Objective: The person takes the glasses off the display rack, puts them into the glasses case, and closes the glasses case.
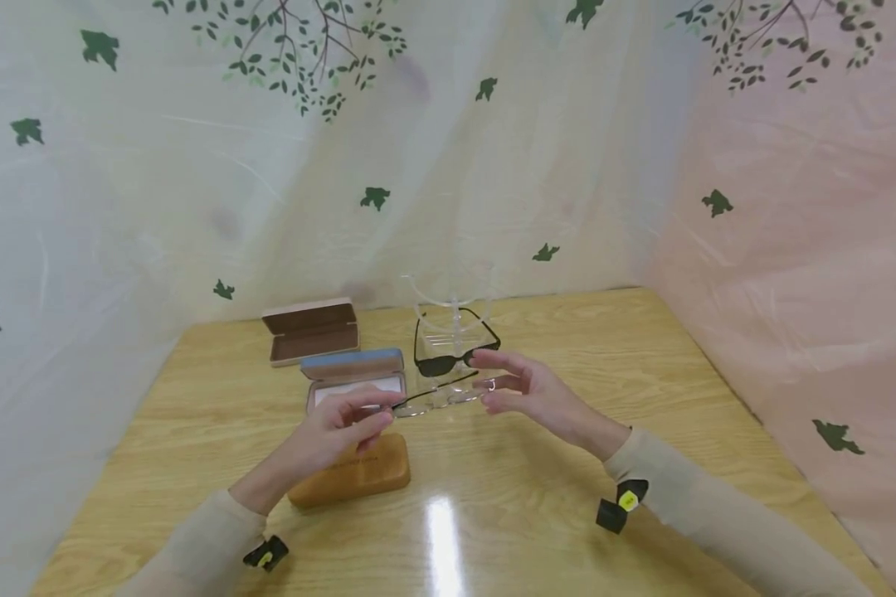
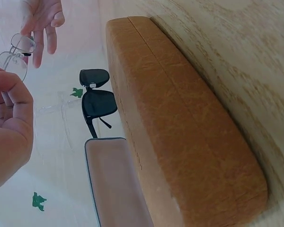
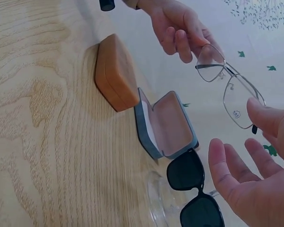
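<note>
Fingers of the left hand (image 1: 334, 427) pinch one end of the clear glasses (image 3: 232, 73), held above the table (image 1: 538, 539); those of the right hand (image 1: 539, 398) spread apart around the other end. A slack one-sided pinch could let the glasses tip and knock the sunglasses (image 1: 438, 366) behind. Whether the right hand actually touches them is hard to tell; the clear stand (image 1: 455, 300) almost vanishes against the curtain (image 1: 605, 166).

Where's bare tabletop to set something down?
Widest: between the sunglasses and pink backdrop, beyond the right sleeve. Smaller: front, right of the orange case; left of the open blue case. Crowded: the middle, with display stand, left hand holding the clear glasses, right hand beside.
</note>
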{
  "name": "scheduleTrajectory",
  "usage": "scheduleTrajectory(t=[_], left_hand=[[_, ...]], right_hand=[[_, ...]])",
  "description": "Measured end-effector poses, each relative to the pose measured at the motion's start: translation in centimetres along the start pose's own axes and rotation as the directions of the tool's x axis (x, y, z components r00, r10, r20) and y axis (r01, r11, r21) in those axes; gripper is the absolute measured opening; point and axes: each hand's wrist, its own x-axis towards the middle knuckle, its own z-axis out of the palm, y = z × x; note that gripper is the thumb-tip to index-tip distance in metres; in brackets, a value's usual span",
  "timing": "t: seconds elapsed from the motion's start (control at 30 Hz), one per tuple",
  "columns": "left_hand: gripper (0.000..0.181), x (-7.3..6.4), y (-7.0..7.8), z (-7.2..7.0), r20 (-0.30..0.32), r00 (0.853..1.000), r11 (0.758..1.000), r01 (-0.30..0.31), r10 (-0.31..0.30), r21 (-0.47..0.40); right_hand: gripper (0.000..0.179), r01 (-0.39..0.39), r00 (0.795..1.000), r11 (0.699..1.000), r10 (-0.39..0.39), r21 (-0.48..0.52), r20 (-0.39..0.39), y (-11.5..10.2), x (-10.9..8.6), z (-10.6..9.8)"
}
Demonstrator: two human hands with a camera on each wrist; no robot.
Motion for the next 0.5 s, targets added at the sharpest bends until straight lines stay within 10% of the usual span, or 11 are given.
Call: scheduleTrajectory(t=[0.5], left_hand=[[0.032,-0.18,0.30,-0.46,0.043,0.999,1.000,-0.002,0.001,0.006]], right_hand=[[0.039,-0.025,0.999,0.994,0.029,-0.102,0.038,-0.02,-0.04,0.08]])
